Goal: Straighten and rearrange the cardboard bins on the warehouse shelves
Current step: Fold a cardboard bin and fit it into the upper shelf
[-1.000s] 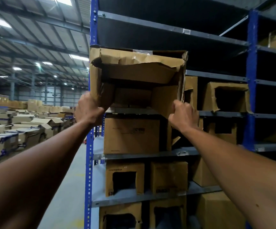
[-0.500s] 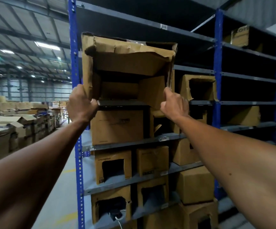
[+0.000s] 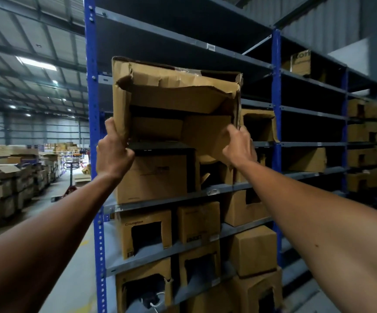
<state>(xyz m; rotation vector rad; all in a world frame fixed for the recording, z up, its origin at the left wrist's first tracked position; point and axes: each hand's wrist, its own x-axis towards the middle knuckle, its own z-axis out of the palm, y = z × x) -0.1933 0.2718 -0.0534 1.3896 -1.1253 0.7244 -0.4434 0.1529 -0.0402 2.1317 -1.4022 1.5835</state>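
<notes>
While both hands are raised to the torn bin (image 3: 176, 102), it sits at the front of an upper shelf (image 3: 160, 146), hard against the blue post (image 3: 93, 132) at the left end of the rack. Its open, ragged face looks out at the person, so its depth runs back into the shelf, straight away from the arms.

Left hand (image 3: 113, 152) is curled shut round the bin's lower left corner, thumb up along the side wall. Right hand (image 3: 239, 146) is at the lower right, fingers bent over the loose inner flap and the torn right edge; how firmly that grip bites I cannot tell. Both hands are at about the same reach, one each side, so neither is clearly nearer.

My reading: the coming move turns on that depth axis. The bin must go squarely back or be turned about its corners, and the soft, crushed top may buckle if one side is pushed harder than the other.

Against a second ago, the view has swung right and down, bringing in more of the lower bins (image 3: 146, 233) and the far bay. The left hand has shifted from the outer wall to wrap under the corner. The right has slid up toward the torn edge. The bin itself seems hardly moved.
</notes>
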